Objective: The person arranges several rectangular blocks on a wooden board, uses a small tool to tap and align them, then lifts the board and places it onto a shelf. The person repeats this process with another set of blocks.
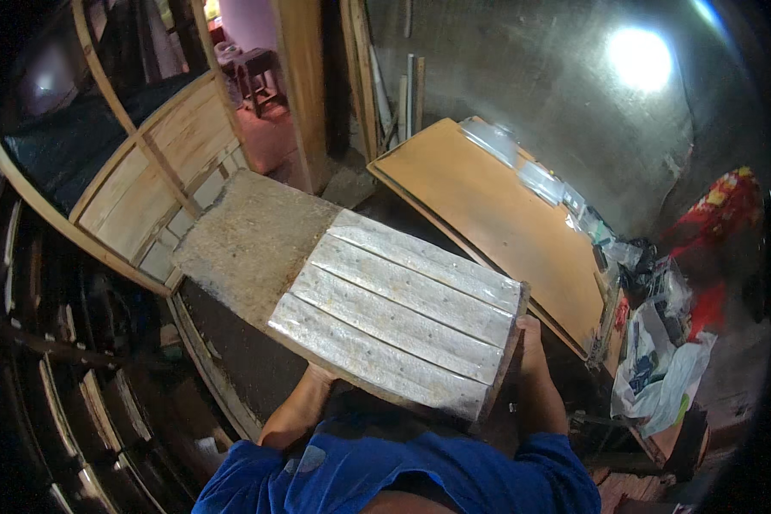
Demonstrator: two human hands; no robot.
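Note:
A long board or panel [398, 315] lies before me, its near half bearing pale, shiny strips with dark grooves between them. The far half is a rough brown surface [257, 238] that reaches a wooden frame. At the board's near right end, my right hand [530, 331] grips the edge, the thumb showing on top. Under the left long edge, my left hand [321, 374] holds the board, with most of its fingers hidden beneath it.
An orange-brown wooden tabletop [488, 225] stands close on the right, with plastic packages [540, 183] along its far edge. Plastic bags [662, 372] sit at the right. A slatted wooden frame [154, 180] rises at the far left, near a doorway with a stool [257, 70]. Wooden slats [96, 405] lie at left.

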